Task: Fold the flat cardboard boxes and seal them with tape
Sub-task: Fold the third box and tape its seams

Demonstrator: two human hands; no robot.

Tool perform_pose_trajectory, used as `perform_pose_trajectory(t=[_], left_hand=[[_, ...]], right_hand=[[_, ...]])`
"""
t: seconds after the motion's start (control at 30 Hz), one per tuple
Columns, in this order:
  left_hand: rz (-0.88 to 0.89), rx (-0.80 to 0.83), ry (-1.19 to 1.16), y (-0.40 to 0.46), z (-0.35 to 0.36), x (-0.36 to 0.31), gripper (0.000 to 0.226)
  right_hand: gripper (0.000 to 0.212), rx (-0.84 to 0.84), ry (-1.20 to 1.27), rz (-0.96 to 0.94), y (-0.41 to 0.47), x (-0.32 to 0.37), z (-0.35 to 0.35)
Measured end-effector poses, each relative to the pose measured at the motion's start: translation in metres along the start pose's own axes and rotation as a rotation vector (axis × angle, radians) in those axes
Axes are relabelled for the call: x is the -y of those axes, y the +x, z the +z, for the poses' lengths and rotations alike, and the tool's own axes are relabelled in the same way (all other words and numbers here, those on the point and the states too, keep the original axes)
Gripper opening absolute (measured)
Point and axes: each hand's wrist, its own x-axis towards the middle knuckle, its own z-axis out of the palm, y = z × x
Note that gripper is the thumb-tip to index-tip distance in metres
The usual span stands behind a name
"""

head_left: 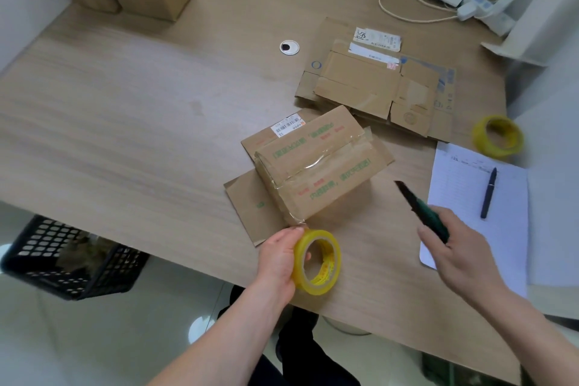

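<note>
**Cardboard box taped, strip not yet cut**

Head view: folded box (316, 166) sits mid-desk on a flat cardboard sheet (247, 210), clear tape along its seam. Left hand (279, 257) grips the yellow tape roll (316, 262) just off the box's near corner, strip looks attached. Right hand (454, 247) clamps a utility knife (419, 210), blade out.

Risk: slack strip means a ragged cut or sticking to itself; blade path is near the left fingers.

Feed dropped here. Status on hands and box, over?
Left hand grips tape roll. Right hand holds knife. Tape runs to the folded box, uncut. Nothing blocking.
</note>
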Motion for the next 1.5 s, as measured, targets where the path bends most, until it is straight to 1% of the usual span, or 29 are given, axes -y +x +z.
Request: perform_pose_trajectory(t=[0.07,0.1,0.17,0.23,0.3,0.4,0.7,0.83,0.9,1.03,1.1,1.17,1.23,1.37,1.4,1.5], left_hand=[[0.009,-0.015,0.007,0.001,0.0,0.001,0.01],[0.012,-0.023,0.006,0.002,0.0,0.001,0.008],[0.018,-0.031,-0.002,0.002,0.001,0.003,0.005],[0.024,-0.035,-0.007,0.003,0.003,0.004,0.007],[0.033,-0.042,-0.013,0.003,0.004,0.005,0.008],[0.043,-0.049,-0.015,0.003,0.005,0.006,0.008],[0.04,-0.083,0.01,0.002,0.006,0.005,0.012],[0.041,-0.116,0.035,0.001,0.008,0.002,0.01],[0.047,-0.139,0.052,0.001,0.009,0.001,0.009],[0.067,-0.165,0.11,-0.002,0.011,-0.003,0.004],[0.07,-0.173,0.13,-0.003,0.011,-0.005,0.008],[0.071,-0.175,0.145,-0.004,0.01,-0.006,0.014],[0.072,-0.17,0.163,-0.005,0.01,-0.008,0.015],[0.08,-0.174,0.205,-0.007,0.012,-0.011,0.015],[0.081,-0.176,0.212,-0.007,0.012,-0.011,0.015],[0.075,-0.179,0.224,-0.008,0.012,-0.012,0.014]], right_hand=[[0.025,0.128,-0.126,-0.257,-0.009,0.031,-0.006],[0.029,0.163,-0.198,-0.351,-0.012,0.043,-0.006],[0.034,0.193,-0.308,-0.452,-0.013,0.061,-0.004],[0.033,0.213,-0.369,-0.502,-0.01,0.074,0.002],[0.03,0.233,-0.431,-0.525,-0.007,0.079,0.01],[0.027,0.215,-0.524,-0.551,-0.004,0.084,0.019],[0.025,0.206,-0.633,-0.594,0.004,0.097,0.027],[0.02,0.212,-0.736,-0.593,0.0,0.106,0.031],[0.022,0.195,-0.786,-0.585,-0.003,0.112,0.031],[0.027,0.175,-0.851,-0.497,0.006,0.104,0.033],[0.021,0.165,-0.823,-0.442,0.012,0.097,0.029],[0.018,0.185,-0.727,-0.345,0.016,0.08,0.024],[0.02,0.177,-0.595,-0.201,0.02,0.053,0.02],[0.02,0.028,-0.428,0.163,0.021,-0.015,0.016],[0.024,0.014,-0.39,0.248,0.019,-0.031,0.016],[0.047,0.05,-0.3,0.473,0.014,-0.062,0.021]])
